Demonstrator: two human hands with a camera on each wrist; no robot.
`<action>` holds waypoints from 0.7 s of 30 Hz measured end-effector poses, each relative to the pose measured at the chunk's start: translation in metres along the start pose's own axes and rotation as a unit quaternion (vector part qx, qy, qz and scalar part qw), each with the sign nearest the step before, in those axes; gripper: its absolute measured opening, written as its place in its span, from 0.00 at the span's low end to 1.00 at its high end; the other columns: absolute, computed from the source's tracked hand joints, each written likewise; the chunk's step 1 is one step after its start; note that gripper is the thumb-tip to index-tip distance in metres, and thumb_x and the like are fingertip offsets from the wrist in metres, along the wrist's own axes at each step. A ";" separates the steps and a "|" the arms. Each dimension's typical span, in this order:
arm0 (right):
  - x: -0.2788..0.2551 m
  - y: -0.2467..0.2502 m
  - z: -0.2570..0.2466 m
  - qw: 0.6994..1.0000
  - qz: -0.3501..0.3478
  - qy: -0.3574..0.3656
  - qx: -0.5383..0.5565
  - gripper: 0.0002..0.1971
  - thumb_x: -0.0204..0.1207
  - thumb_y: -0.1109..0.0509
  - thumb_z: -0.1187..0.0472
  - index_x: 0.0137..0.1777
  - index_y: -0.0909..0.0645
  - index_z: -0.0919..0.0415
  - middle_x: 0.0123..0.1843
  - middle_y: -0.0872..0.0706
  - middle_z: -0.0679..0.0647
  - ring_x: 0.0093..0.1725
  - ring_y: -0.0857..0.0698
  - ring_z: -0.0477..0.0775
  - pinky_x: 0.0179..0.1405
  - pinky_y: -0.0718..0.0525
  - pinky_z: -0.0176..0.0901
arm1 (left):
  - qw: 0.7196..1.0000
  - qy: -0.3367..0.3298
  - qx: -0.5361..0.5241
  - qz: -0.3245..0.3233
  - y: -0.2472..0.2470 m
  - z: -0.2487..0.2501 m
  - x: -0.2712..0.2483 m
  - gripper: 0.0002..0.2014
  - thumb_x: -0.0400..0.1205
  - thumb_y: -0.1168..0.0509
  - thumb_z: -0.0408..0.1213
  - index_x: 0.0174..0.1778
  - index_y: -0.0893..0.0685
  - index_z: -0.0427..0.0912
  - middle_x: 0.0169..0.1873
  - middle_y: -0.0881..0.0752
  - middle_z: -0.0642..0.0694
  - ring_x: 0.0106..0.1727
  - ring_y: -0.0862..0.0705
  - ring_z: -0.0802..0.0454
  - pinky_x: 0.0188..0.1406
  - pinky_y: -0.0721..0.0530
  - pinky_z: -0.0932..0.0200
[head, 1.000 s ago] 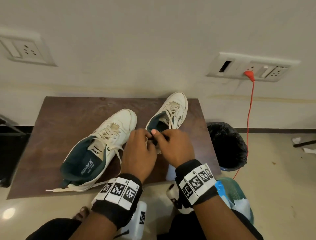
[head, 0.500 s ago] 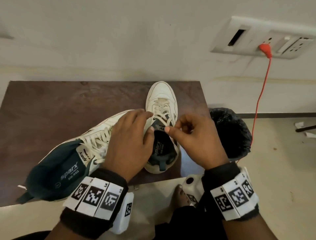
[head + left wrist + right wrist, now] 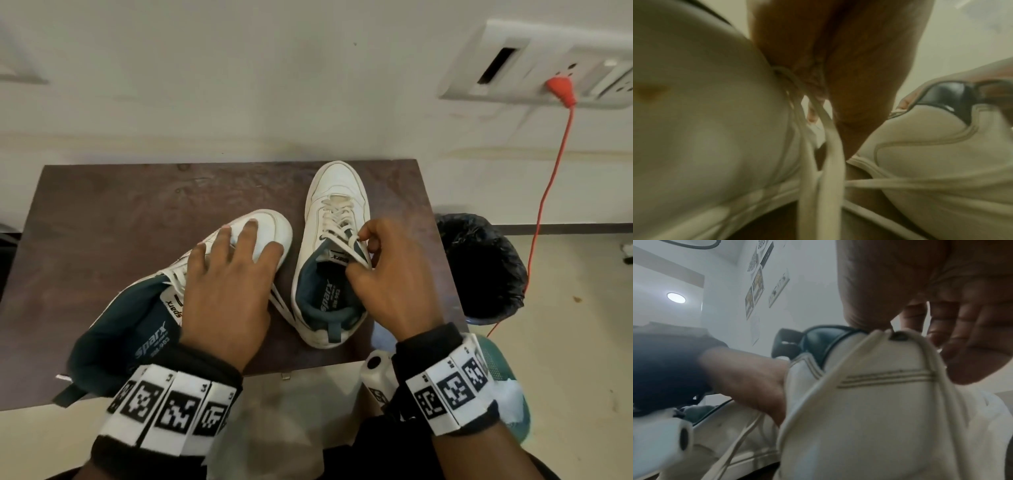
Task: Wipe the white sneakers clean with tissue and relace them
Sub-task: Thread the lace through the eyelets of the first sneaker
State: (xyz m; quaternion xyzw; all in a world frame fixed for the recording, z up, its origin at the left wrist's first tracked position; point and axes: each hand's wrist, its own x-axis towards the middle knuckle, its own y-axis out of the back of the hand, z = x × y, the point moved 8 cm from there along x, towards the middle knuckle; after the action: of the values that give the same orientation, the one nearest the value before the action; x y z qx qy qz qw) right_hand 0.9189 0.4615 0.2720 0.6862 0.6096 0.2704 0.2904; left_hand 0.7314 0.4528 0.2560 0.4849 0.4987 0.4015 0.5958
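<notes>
Two white sneakers with dark teal linings lie on a brown table (image 3: 120, 212). The left sneaker (image 3: 274, 226) lies slanted, toe pointing up and to the right. My left hand (image 3: 239, 246) rests on it, fingers spread flat over its laces and toe. In the left wrist view its loose laces (image 3: 830, 146) run past my fingers (image 3: 849, 65). The right sneaker (image 3: 337, 185) stands straight, toe towards the wall. My right hand (image 3: 359, 253) pinches its lace (image 3: 346, 236) beside the tongue. In the right wrist view my thumb (image 3: 869, 296) presses at the sneaker's (image 3: 879, 402) top eyelet.
A bin lined with a black bag (image 3: 479, 267) stands just right of the table. A red cable (image 3: 548, 192) hangs from a wall socket (image 3: 534, 58) down behind it. A teal object (image 3: 507, 377) sits by my right wrist. The table's far left half is bare.
My left hand left the right sneaker's opening and moved left onto the left sneaker. My right hand now pinches the lace at the right sneaker's top eyelets.
</notes>
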 end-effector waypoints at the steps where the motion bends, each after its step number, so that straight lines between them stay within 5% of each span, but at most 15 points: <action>1: -0.001 0.000 -0.002 1.000 0.009 0.006 0.001 0.15 0.67 0.26 0.64 0.52 0.24 0.52 0.42 0.21 0.45 0.40 0.21 0.43 0.36 0.22 0.37 | 1.000 0.014 0.008 0.008 0.003 -0.003 0.003 0.32 0.69 0.27 0.32 0.69 0.26 0.52 0.77 0.30 0.39 0.77 0.33 0.31 0.69 0.31 0.31; 9: 0.011 0.010 -0.001 0.995 0.088 0.032 -0.039 0.12 0.69 0.28 0.66 0.52 0.18 0.57 0.45 0.19 0.51 0.41 0.24 0.44 0.37 0.25 0.30 | 0.995 0.093 0.021 0.036 0.011 -0.032 0.023 0.27 0.73 0.34 0.29 0.71 0.25 0.44 0.77 0.31 0.35 0.76 0.33 0.28 0.65 0.30 0.32; 14: 0.015 0.023 -0.001 0.992 0.111 0.047 -0.027 0.12 0.67 0.26 0.70 0.50 0.15 0.59 0.45 0.20 0.50 0.40 0.20 0.48 0.40 0.20 0.38 | 0.994 0.104 0.002 0.045 0.016 -0.031 0.030 0.23 0.73 0.35 0.29 0.67 0.21 0.39 0.75 0.28 0.34 0.76 0.33 0.29 0.71 0.35 0.33; 17: 0.013 0.007 -0.006 0.997 0.059 0.057 -0.009 0.13 0.69 0.27 0.68 0.52 0.17 0.56 0.45 0.21 0.48 0.40 0.23 0.40 0.39 0.23 0.32 | 0.992 0.039 -0.057 0.110 0.031 -0.003 0.032 0.18 0.74 0.35 0.31 0.61 0.17 0.40 0.69 0.21 0.37 0.72 0.25 0.36 0.75 0.37 0.32; 21: 0.012 -0.013 -0.019 0.997 -0.019 0.074 -0.014 0.12 0.71 0.29 0.65 0.53 0.20 0.53 0.46 0.20 0.47 0.42 0.22 0.41 0.41 0.19 0.37 | 0.963 -0.089 -0.178 0.180 0.049 0.041 0.027 0.16 0.81 0.43 0.37 0.60 0.15 0.43 0.60 0.14 0.44 0.60 0.16 0.43 0.62 0.21 0.40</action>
State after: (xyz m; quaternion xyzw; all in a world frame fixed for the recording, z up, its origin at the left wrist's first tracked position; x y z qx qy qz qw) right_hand 0.8977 0.4754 0.2754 0.6487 0.6384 0.3231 0.2593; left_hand 0.7770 0.4815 0.3002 0.4862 0.2686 0.5399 0.6324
